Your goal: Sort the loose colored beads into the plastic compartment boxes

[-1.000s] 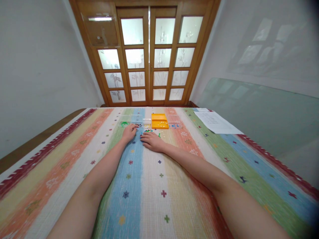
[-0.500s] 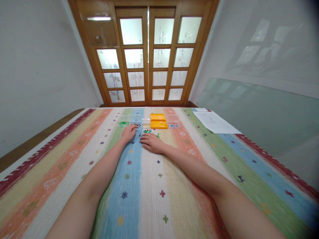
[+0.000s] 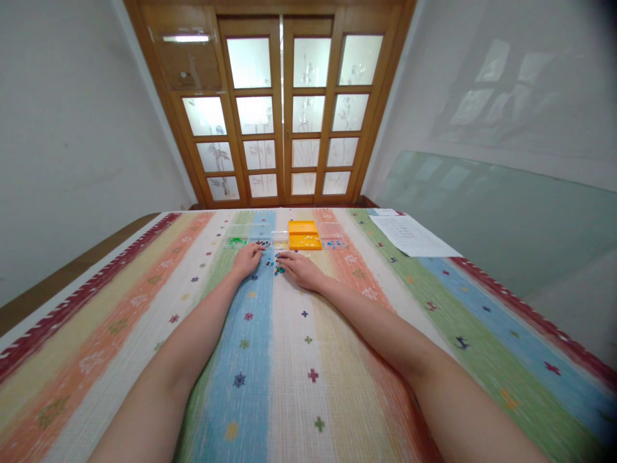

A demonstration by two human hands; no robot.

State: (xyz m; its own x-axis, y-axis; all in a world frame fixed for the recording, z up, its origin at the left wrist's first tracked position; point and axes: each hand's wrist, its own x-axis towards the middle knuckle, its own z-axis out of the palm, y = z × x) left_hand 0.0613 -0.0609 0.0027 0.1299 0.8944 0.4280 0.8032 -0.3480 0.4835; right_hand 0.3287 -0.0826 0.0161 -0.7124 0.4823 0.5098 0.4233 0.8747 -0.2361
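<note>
Several small mixed-colour pieces (image 3: 279, 271) lie on the striped cloth between my hands. My right hand (image 3: 299, 269) rests over their right side, fingers pointing left and closed together; what they hold, if anything, is too small to name. My left hand (image 3: 247, 260) is at the front edge of a clear box with dark pieces (image 3: 263, 243), its fingers bent together, their contents unclear. Left of that, green pieces (image 3: 236, 242) sit in a clear box. An open orange box (image 3: 304, 227) holds white pieces, and blue pieces (image 3: 333, 244) lie in a clear box beside it.
Printed white sheets (image 3: 412, 235) lie at the back right of the table. The patterned striped cloth (image 3: 294, 373) covers the table. Beyond it stand wooden doors with glass panes (image 3: 305, 112), and a glass sheet leans on the right wall.
My right hand has shifted slightly right and back, and its fingers have drawn in. More of the loose pieces now show left of it. The whole view has shifted slightly.
</note>
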